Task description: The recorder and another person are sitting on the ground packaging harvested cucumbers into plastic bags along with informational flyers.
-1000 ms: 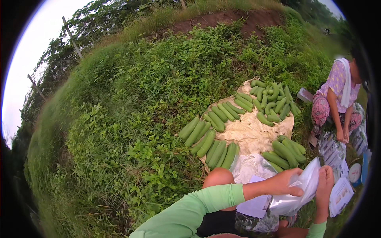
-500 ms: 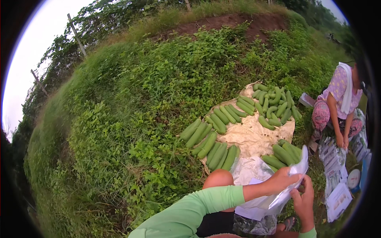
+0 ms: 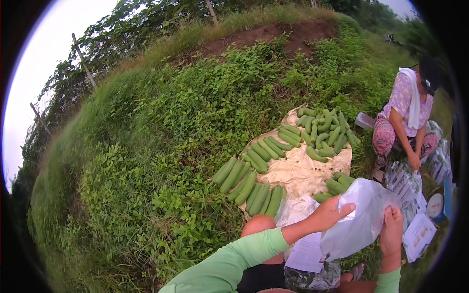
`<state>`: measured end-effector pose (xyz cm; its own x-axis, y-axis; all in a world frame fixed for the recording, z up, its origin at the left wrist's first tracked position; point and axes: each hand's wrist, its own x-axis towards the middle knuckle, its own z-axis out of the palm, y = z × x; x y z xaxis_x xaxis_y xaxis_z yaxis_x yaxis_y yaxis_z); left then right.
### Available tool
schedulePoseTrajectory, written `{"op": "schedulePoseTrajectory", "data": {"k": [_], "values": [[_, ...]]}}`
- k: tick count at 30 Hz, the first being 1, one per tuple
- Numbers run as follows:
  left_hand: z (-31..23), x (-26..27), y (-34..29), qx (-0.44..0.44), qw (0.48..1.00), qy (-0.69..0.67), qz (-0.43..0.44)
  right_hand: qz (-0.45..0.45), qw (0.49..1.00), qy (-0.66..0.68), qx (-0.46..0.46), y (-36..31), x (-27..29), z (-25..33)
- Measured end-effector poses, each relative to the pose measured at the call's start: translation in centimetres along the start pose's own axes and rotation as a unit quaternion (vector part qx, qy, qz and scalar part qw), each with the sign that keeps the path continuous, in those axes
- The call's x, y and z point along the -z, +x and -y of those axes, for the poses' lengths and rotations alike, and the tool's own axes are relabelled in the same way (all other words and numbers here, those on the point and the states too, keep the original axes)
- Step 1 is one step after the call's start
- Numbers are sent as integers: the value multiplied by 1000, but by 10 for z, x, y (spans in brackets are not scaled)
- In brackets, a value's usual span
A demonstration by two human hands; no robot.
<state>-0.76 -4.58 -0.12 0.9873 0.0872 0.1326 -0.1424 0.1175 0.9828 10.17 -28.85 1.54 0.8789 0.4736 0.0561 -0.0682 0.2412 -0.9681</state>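
Observation:
A translucent plastic bag [image 3: 362,219] is stretched between my two hands, above the near edge of the cloth. My left hand [image 3: 326,215] grips its left side, thumb uppermost, with the other fingers hidden behind the plastic. On the opposite side my right hand [image 3: 392,231] pinches the bag's edge. Below the bag lies a printed white sheet [image 3: 305,252], beside a crumpled clear plastic bag [image 3: 312,277]. Just beyond the bag, several long green gourds [image 3: 337,186] rest on the cloth, partly covered by it.
A pale cloth [image 3: 298,171] on the grass carries more gourds [image 3: 325,129] in groups. At right another person [image 3: 403,117] squats over bagged items [image 3: 405,180]. A dial scale [image 3: 435,206] and a printed packet [image 3: 419,237] lie nearby. A grassy bank [image 3: 146,127] rises at left.
The bag, bunched before, is now spread wider and flatter. My right hand has moved right and slightly up, away from my left. The view has shifted a little.

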Motion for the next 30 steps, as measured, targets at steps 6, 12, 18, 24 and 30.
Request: {"op": "schedulePoseTrajectory", "data": {"k": [6, 12, 18, 24, 30], "values": [[-23, 15, -7, -48, 981, 179, 53, -76, 995, -17, 56, -4, 42, 28], [-32, 8, -20, -161, 937, 174, 258, -37, 997, -59, 28, -12, 61, 22], [-35, 15, -14, -155, 943, 177, 235, -86, 994, -66, -11, -7, 61, 21], [-39, 26, -10, -113, 965, 223, 73, -34, 999, -24, 8, 11, 67, 38], [-32, 19, -15, -79, 982, 173, 21, -31, 998, 40, 35, -6, 70, 39]]}}
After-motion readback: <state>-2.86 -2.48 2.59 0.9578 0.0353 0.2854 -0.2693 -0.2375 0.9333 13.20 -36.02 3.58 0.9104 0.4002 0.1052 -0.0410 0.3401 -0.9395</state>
